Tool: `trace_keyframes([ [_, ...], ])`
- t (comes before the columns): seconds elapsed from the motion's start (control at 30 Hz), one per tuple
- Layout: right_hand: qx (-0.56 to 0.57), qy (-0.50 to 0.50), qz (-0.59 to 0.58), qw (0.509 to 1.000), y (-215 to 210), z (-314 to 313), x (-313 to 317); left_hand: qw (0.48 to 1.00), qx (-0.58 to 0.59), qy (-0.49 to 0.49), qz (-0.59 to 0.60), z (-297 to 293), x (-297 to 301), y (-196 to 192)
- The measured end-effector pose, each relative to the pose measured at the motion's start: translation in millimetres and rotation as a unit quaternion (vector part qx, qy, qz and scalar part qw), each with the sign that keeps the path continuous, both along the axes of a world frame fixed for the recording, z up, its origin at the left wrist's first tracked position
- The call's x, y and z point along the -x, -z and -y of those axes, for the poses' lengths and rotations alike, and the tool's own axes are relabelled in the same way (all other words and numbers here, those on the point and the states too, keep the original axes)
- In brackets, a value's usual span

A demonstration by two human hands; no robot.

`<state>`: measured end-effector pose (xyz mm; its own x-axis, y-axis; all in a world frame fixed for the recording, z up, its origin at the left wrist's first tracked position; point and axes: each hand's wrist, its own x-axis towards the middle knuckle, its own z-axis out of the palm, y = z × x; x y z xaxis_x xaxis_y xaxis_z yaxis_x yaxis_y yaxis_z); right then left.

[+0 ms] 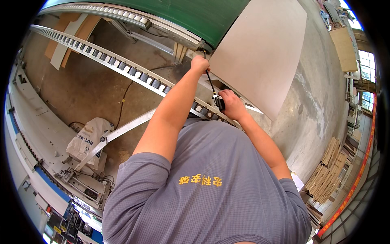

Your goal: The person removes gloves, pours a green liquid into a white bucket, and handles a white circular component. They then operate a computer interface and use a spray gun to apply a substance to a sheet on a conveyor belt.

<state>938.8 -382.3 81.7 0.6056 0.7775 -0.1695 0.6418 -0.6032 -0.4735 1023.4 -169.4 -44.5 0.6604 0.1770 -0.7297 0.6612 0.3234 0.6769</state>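
Up by the corner of the green conveyor belt point(191, 18), my left hand point(200, 64) is closed around a thin black cable or rod point(211, 82). That black length slants down toward a small black block-shaped device point(219, 103), which has a pale fitting at its upper side. My right hand point(230, 104) grips the device from its right side, fingers bent over it. The device is near the roller rail point(109, 61). My right palm and fingers partly cover it, so its exact kind cannot be made out. The tip of the black length near the conveyor's metal end is hard to see.
A large pale board point(260, 53) lies to the right of the conveyor. A diagonal metal brace point(126, 129) crosses below the rail, beside a white bag point(90, 136). Brown panels point(75, 38) lean at the upper left. Wooden strips point(327, 171) are stacked at the right.
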Motion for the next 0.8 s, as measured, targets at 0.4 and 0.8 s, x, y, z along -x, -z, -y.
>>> trace_keyframes([
  [0.4, -0.005, -0.001, -0.003, 1.0, 2.2, -7.3, -2.4, 0.999, -0.042, -0.024, -0.012, -3.7, -4.1, 13.0],
  [0.8, -0.012, 0.007, -0.046, 0.999, 2.8, -15.6, -7.5, 0.996, -0.082, 0.003, -0.022, -6.6, -6.4, 34.2],
])
